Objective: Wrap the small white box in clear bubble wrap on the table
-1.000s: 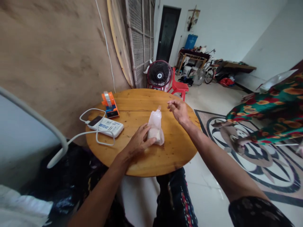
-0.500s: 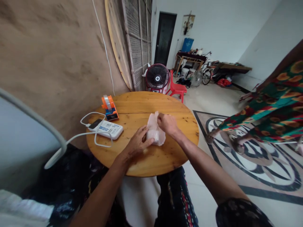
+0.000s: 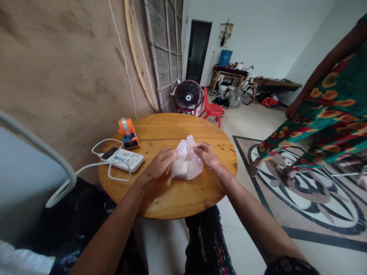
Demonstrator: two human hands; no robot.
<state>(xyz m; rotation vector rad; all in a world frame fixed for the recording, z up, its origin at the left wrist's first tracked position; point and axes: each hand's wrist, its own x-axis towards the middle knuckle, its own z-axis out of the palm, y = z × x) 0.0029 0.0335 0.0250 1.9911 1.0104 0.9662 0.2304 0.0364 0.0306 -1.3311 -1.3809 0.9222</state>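
Note:
A pale pink translucent plastic bag (image 3: 185, 162) with something whitish inside lies in the middle of a round wooden table (image 3: 177, 194). My left hand (image 3: 157, 164) grips the bag's left side. My right hand (image 3: 207, 154) pinches its upper right edge. Both hands rest low on the tabletop, with the bag bunched between them.
On the table's left lie a white power bank (image 3: 124, 159) with a phone and looped white cable (image 3: 103, 168), and an orange tape dispenser (image 3: 128, 132). Beyond the table stand a red fan (image 3: 188, 97) and a red chair (image 3: 212, 109). A person in a floral dress (image 3: 323, 114) stands at the right.
My right hand came down from above the table onto the bag's top, and the bag now lies flatter and wider between both hands. The person at the right moved closer.

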